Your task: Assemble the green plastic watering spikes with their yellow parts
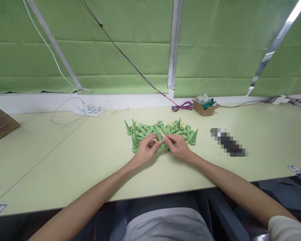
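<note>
My left hand (148, 149) is closed round a green plastic spike (158, 133), its thumb and fingers near the wide capped end. Beside it, my right hand (177, 144) makes a pinch close to the same spike; whatever lies between those fingertips is too small to make out. Behind both hands spreads a pile of similar green spikes (188, 130), tapered at one end with a round cap at the other. Some stand upright on their caps, such as the spike at the left edge (127, 128); others lie across each other. Small yellow pieces (182, 125) show among them.
On the pale table (65, 160), a cardboard box (206, 109) with clear plastic and green material stands at the back, near coiled wires (182, 106). A power strip (89, 112) lies back left, a brown object (1, 124) far left. A blurred-out dark item (228, 143) is at right.
</note>
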{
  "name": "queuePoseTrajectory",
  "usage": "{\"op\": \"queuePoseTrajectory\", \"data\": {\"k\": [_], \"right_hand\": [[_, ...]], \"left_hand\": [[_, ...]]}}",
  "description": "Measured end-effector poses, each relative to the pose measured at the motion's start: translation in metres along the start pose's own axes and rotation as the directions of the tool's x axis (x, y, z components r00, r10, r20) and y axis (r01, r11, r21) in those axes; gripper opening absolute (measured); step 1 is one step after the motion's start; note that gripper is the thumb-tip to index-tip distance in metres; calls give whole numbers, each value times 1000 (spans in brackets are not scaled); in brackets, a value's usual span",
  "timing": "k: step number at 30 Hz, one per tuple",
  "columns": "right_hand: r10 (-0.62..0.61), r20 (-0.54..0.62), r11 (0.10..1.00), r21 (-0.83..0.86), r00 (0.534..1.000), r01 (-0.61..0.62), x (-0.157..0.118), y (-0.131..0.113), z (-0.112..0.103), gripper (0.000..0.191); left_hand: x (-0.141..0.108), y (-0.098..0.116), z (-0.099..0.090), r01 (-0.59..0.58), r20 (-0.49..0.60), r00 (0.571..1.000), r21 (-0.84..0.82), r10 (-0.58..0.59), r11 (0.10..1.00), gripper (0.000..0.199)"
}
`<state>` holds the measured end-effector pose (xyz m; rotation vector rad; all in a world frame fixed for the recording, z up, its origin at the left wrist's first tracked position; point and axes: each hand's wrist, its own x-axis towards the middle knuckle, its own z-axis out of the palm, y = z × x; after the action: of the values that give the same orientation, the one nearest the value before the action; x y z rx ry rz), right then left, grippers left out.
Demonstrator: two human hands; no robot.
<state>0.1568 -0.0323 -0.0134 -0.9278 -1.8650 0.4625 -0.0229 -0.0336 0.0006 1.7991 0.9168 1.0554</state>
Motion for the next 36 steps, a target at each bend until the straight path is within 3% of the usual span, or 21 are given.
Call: {"op": "queuePoseTrajectory", "data": {"k": [8, 12, 15, 21, 28, 36], "right_hand": [[28, -50, 1000, 6, 998, -28, 0, 0, 3, 42], [28, -66, 1000, 9, 997, -27, 0, 0, 3, 40], [32, -66, 999, 2, 997, -32, -1, 0, 3, 38], [35, -65, 999, -13, 997, -36, 0, 0, 3, 35], [10, -59, 1000, -15, 998, -11, -1, -1, 2, 31], [-2, -36, 1000, 4, 999, 3, -1, 0, 2, 29]], "left_hand": [[2, -5, 1, 102, -55, 993, -70, -105, 992, 30], [3, -8, 0, 49, -68, 996, -3, -49, 999, 40], [3, -8, 0, 52, -19, 999, 27, -51, 998, 52], [3, -5, 3, 254, 44, 967, -100, -251, 962, 61], [8, -12, 0, 338, 160, 940, -305, -302, 890, 68], [8, -17, -3, 378, 226, 922, -350, -314, 857, 63]]}}
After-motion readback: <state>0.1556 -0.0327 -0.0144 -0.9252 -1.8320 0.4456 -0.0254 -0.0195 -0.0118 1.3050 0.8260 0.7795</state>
